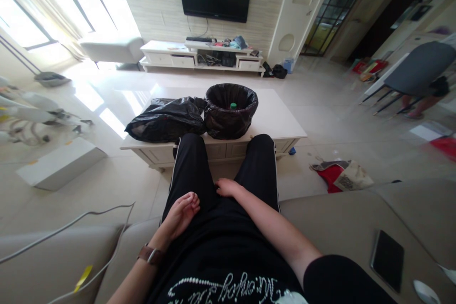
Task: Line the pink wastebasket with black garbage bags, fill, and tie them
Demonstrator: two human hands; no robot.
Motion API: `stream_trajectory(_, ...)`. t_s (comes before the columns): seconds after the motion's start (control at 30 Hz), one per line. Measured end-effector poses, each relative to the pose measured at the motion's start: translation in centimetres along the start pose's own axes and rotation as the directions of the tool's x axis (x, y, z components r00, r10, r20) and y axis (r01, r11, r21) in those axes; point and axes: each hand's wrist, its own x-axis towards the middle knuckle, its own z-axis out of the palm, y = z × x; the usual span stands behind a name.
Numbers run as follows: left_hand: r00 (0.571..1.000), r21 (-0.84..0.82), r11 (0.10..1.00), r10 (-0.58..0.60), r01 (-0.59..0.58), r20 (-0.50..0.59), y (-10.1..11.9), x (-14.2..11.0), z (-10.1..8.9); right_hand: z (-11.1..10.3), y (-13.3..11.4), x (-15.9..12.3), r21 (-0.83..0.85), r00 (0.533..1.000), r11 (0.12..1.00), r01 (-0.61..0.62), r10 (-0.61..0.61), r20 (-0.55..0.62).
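My left hand [183,214] rests palm-up on my left thigh. Its fingers are loosely bent, the palm shows, and nothing lies in it. Between my thighs, my right hand [227,188] lies against the black trousers [190,166], fingers slack and partly hidden, with no object visible in it. Past my knees, a bin lined with a black bag [230,121] stands on the white coffee table [280,114]. A green bottle cap [233,106] shows inside it. Beside the bin on the left lies a filled black plastic bag [166,121].
I sit on a grey sofa [320,218]; a dark phone or tablet [387,260] lies on the right. A white cable [89,213] crosses at left. A white box [60,164] and a red-and-beige bag [344,175] lie on the floor. Another person's legs [422,104] show near a chair [420,69].
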Motion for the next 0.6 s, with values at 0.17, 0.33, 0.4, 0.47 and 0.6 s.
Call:
stream_trajectory(0.17,0.999,-0.057,0.998,-0.037,0.036,-0.013,0.19,-0.1,0.13,-0.06,-0.04,0.03,0.001,1.0,1.0,-0.005,0.005,0.01)
stream_trajectory(0.33,1.0,-0.01,1.0,-0.015,0.015,-0.024,0.21,-0.21,0.42,-0.07,-0.12,0.02,0.007,1.0,1.0,-0.009,0.009,0.018)
stream_trajectory(0.4,0.999,0.006,1.0,-0.007,0.007,-0.041,0.11,-0.18,0.41,-0.07,-0.15,0.02,0.008,1.0,1.0,-0.008,0.008,0.021)
stream_trajectory(0.47,0.998,0.007,1.0,-0.007,0.008,-0.065,0.01,-0.11,0.31,-0.11,-0.2,0.01,0.008,1.0,1.0,-0.008,0.007,0.024)
stream_trajectory(0.6,0.998,-0.009,1.0,-0.011,0.01,-0.061,-0.02,-0.08,0.17,-0.27,-0.32,-0.11,0.005,0.999,1.0,-0.011,0.011,0.03)
